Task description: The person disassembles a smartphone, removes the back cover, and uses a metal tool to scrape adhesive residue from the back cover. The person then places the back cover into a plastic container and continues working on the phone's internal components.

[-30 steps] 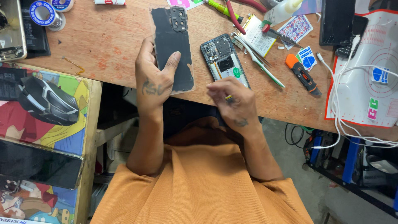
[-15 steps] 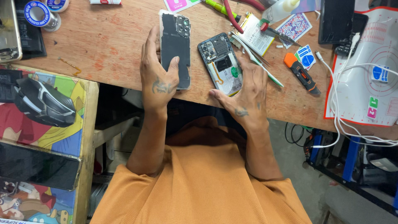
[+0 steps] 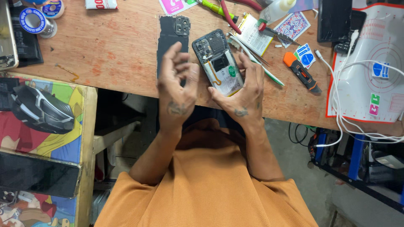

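- Opened phone [image 3: 219,63] lying on wooden bench [image 3: 113,54], near its front edge, tilted, back removed: dark circuit board at top, black patch mid-body, pale battery with green sticker lower down, thin orange loop across it.
- Right hand [image 3: 243,90] gripping phone's lower end, fingers curled up right edge, thumb at bottom left corner; lower end of phone hidden under it.
- Left hand [image 3: 176,86] raised just beside phone, fingers loosely spread, over lower part of back cover [image 3: 171,35]; touching cover or not – cannot tell.
- Back cover black, flat on bench left of phone, camera cut-outs at upper right corner; lower half hidden by left hand.
- Tweezers [image 3: 252,56] and white-green stick lying right of phone, close.
- Orange-black cutter [image 3: 301,71] further right, near white mat [image 3: 378,96] with white cable [image 3: 341,109] trailing off bench.
- Dark screen [image 3: 334,20] at top right, cut off by frame.
- Solder spool [image 3: 31,21] top left, partly cut off.
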